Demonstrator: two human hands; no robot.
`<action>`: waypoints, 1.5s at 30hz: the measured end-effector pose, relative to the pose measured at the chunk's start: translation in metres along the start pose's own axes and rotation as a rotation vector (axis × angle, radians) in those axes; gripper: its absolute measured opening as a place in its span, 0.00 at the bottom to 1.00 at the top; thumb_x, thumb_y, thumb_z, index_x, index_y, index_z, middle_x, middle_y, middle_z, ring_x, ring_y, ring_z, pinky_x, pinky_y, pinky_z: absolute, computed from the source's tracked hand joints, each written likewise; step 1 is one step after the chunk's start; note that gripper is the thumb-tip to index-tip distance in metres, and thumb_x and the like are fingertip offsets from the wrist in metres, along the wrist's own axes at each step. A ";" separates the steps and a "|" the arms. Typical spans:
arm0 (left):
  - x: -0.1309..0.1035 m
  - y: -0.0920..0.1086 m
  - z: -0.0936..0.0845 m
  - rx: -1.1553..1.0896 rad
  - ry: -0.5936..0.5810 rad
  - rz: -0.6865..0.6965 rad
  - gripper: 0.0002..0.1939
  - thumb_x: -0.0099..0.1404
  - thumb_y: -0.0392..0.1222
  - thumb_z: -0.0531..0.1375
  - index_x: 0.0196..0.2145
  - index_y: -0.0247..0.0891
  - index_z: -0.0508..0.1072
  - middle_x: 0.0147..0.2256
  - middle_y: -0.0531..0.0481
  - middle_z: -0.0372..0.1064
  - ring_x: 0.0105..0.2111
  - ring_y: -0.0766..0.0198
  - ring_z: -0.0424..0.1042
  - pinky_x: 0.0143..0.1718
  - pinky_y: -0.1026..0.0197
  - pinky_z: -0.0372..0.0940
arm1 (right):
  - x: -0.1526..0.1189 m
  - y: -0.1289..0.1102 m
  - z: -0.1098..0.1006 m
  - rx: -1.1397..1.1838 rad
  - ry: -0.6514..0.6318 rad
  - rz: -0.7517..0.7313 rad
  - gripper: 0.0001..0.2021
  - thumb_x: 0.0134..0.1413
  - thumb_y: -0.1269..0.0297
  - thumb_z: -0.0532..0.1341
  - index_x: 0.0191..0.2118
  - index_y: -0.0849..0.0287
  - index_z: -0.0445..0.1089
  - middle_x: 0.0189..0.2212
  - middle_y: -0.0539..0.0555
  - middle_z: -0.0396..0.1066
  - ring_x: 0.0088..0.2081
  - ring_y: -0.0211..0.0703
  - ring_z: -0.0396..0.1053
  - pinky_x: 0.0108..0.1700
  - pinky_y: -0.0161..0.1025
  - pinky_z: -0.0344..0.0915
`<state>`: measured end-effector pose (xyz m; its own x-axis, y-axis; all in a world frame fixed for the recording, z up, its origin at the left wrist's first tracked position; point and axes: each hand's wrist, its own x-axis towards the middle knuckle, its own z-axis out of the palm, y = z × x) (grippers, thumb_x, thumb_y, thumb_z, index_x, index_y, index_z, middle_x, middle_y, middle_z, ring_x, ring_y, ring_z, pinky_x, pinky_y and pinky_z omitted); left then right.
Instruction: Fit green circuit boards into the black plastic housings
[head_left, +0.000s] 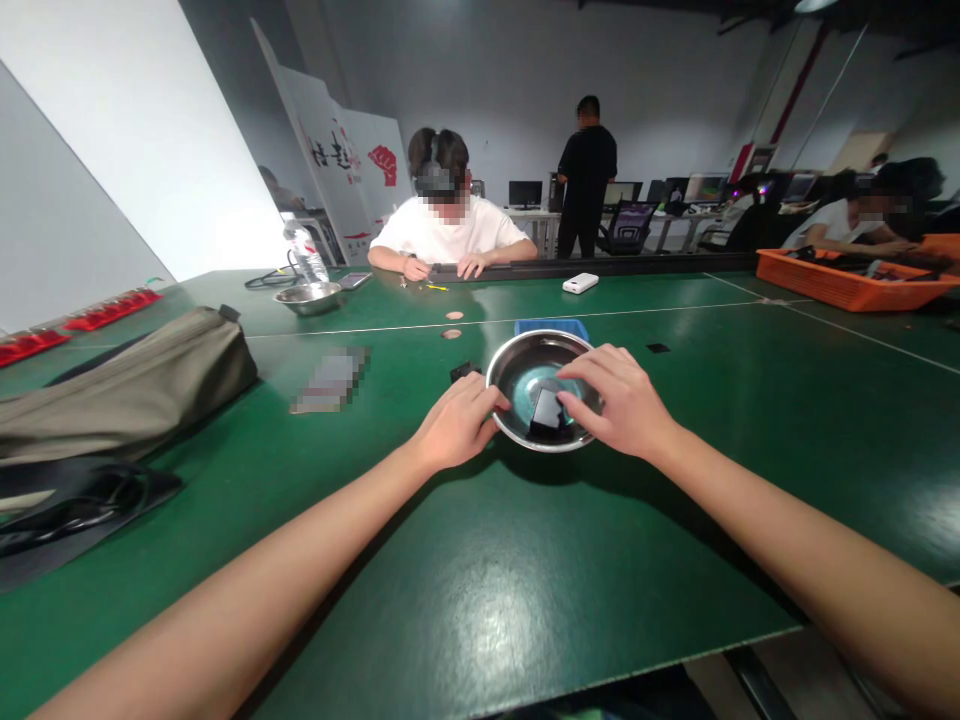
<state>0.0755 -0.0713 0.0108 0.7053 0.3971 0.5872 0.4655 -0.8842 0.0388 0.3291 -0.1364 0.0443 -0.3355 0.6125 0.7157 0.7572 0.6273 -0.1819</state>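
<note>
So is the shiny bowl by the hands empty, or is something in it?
Not empty. A dark flat thing lies inside the metal bowl, under the right hand reaching in. The left hand rests at the rim.
</note>
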 end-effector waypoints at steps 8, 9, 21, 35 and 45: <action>-0.002 -0.001 -0.001 0.146 -0.087 0.089 0.11 0.65 0.34 0.50 0.35 0.39 0.72 0.32 0.44 0.69 0.37 0.55 0.67 0.40 0.54 0.64 | -0.008 -0.008 0.014 0.019 -0.438 -0.026 0.23 0.56 0.55 0.66 0.56 0.52 0.68 0.47 0.57 0.73 0.48 0.53 0.71 0.50 0.47 0.66; -0.002 -0.001 -0.001 0.151 -0.087 0.103 0.11 0.64 0.34 0.50 0.35 0.40 0.72 0.32 0.44 0.69 0.37 0.55 0.67 0.39 0.54 0.63 | -0.009 -0.008 0.016 0.032 -0.440 -0.015 0.22 0.55 0.56 0.66 0.55 0.51 0.68 0.47 0.57 0.73 0.46 0.52 0.72 0.49 0.46 0.67; -0.007 -0.046 -0.008 0.194 0.189 -0.471 0.11 0.66 0.48 0.54 0.38 0.39 0.70 0.37 0.42 0.73 0.41 0.49 0.70 0.45 0.50 0.65 | -0.011 -0.018 0.009 0.388 -0.251 -0.140 0.17 0.54 0.57 0.63 0.49 0.55 0.68 0.41 0.55 0.74 0.41 0.47 0.72 0.45 0.42 0.68; -0.013 -0.078 -0.011 0.168 0.078 -1.123 0.15 0.68 0.49 0.54 0.47 0.38 0.70 0.48 0.38 0.76 0.49 0.46 0.75 0.51 0.50 0.68 | -0.017 0.007 0.058 0.529 -0.319 0.385 0.20 0.57 0.58 0.60 0.55 0.56 0.62 0.28 0.46 0.70 0.28 0.39 0.66 0.35 0.37 0.62; -0.013 -0.070 -0.010 0.181 -0.008 -1.133 0.14 0.70 0.46 0.52 0.48 0.42 0.71 0.45 0.39 0.77 0.48 0.43 0.76 0.48 0.47 0.69 | 0.015 0.102 0.069 -0.098 -0.141 0.638 0.31 0.53 0.65 0.58 0.64 0.53 0.57 0.29 0.52 0.74 0.35 0.53 0.73 0.40 0.43 0.64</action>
<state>0.0285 -0.0171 0.0090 -0.1653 0.9446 0.2836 0.9047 0.0307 0.4249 0.3631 -0.0302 -0.0102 0.1307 0.9108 0.3917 0.8769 0.0782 -0.4743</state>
